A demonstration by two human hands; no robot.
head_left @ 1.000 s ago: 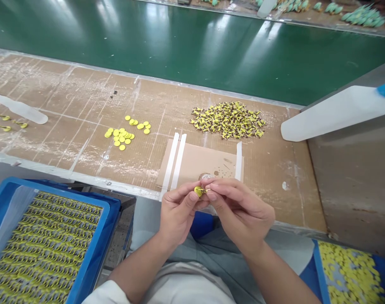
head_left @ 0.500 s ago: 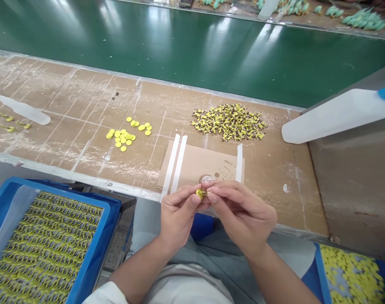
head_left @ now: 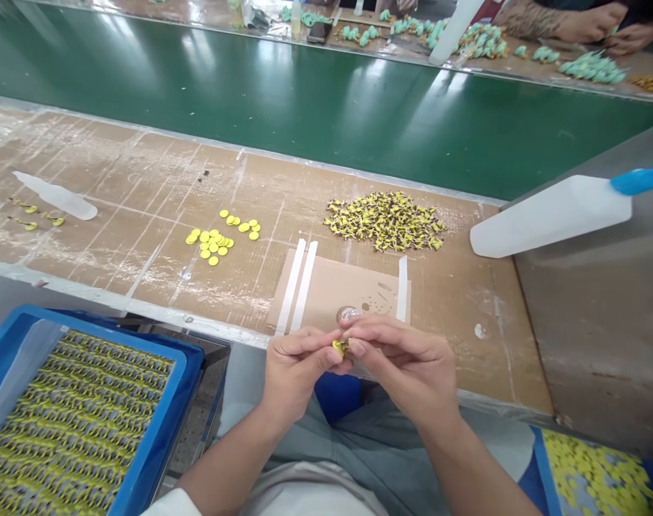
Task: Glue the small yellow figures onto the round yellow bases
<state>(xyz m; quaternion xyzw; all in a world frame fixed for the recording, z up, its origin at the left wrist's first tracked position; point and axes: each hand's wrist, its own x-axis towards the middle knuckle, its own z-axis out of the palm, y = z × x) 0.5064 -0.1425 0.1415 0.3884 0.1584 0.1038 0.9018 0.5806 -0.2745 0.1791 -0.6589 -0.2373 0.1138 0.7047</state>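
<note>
My left hand (head_left: 298,373) pinches a small yellow disc (head_left: 337,347) between thumb and forefinger, just past the front edge of the worktop. My right hand (head_left: 409,362) is closed at the fingertips on a tiny yellow-and-dark piece (head_left: 346,345) that meets the disc. Fingers hide most of that piece. Behind the fingers, a small clear round dish (head_left: 348,314) rests on a taped cardboard sheet (head_left: 342,279). Farther back lies a heap of small yellow-and-dark pieces (head_left: 385,221). Loose yellow discs (head_left: 213,242) are scattered to the left.
A white bottle with a blue tip (head_left: 552,215) lies at the right by a metal panel. Left are a translucent strip (head_left: 57,195) and a blue tray (head_left: 178,373) with rows of yellow pieces. Beyond the green belt (head_left: 304,93), a co-worker's hands (head_left: 595,25) are among mint-green pieces.
The view has tilted up slightly, showing more of the far bench and a co-worker's hands. My hands stay together, fingertips still on the disc and small piece.
</note>
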